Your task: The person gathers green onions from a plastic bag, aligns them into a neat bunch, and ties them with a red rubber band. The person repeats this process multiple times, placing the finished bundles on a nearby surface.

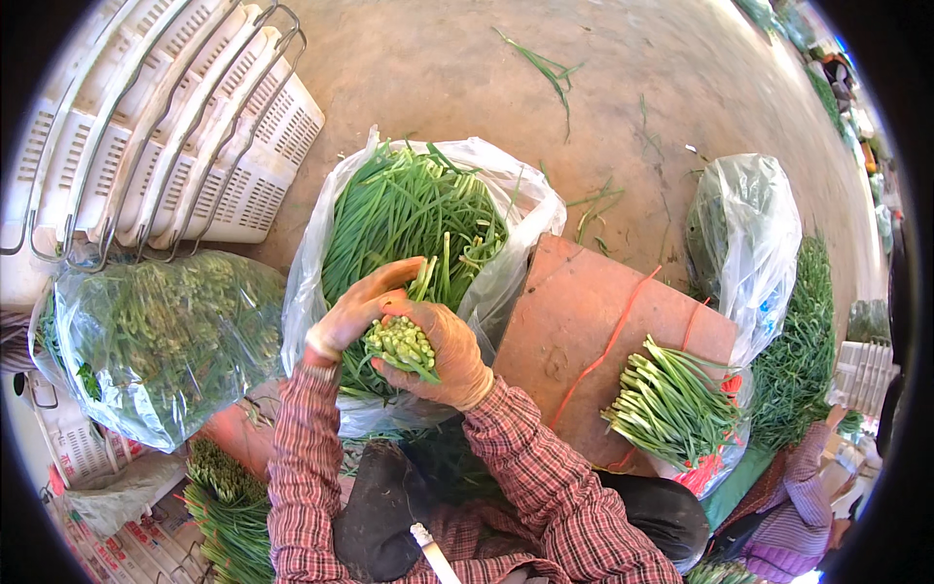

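Note:
Both my hands are at a bunch of garlic chives (400, 347), its pale cut ends turned up toward me. My right hand (452, 358) wraps its right side. My left hand (357, 303) presses on the far left side, fingers stretched toward a few upright stalks (438, 270). Both hands appear to be in thin gloves. Under them stands an open clear plastic bag (536, 193) filled with loose green chives (394, 204). To the right, a bundle of chives (671, 409) lies on a reddish board (576, 321), across which red ties (609, 350) run.
White plastic crates (270, 160) with metal handles are stacked at upper left, above a full plastic bag (168, 336) of greens. Chive bundles (230, 504) stand at lower left. Another bag (751, 226) and a heap of greens (795, 350) lie right, near a person's sleeve (810, 467). A cigarette (436, 556) juts up below.

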`<state>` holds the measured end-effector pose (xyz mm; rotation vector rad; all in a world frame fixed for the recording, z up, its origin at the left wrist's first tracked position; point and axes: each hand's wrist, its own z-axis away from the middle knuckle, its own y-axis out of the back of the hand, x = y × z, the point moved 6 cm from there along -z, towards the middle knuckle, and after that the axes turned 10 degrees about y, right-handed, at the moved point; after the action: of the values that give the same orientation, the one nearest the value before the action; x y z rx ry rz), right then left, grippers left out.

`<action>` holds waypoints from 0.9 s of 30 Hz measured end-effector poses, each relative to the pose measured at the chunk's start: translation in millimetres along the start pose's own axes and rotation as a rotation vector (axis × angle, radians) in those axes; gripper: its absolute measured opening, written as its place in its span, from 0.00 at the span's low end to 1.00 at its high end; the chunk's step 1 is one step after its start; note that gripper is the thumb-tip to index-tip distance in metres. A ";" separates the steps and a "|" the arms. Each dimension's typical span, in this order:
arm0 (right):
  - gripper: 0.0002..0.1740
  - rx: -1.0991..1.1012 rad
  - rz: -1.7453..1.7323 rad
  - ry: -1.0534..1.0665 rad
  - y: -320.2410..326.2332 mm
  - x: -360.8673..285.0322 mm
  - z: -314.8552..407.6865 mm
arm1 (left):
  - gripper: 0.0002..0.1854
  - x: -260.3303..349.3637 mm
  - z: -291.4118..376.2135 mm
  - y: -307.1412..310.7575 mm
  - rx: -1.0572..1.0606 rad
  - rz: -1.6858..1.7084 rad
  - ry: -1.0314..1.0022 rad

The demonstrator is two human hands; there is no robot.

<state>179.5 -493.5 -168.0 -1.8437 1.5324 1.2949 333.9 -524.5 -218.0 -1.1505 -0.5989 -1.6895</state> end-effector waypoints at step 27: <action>0.40 0.314 -1.071 0.037 146.8 -108.3 84.0 | 0.12 -69.0 -118.6 -35.1 0.491 -1.215 0.032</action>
<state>15.8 -414.9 -82.2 -1.9784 0.4916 0.4729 258.4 -574.5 -326.9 -0.3384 -1.8089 -2.2845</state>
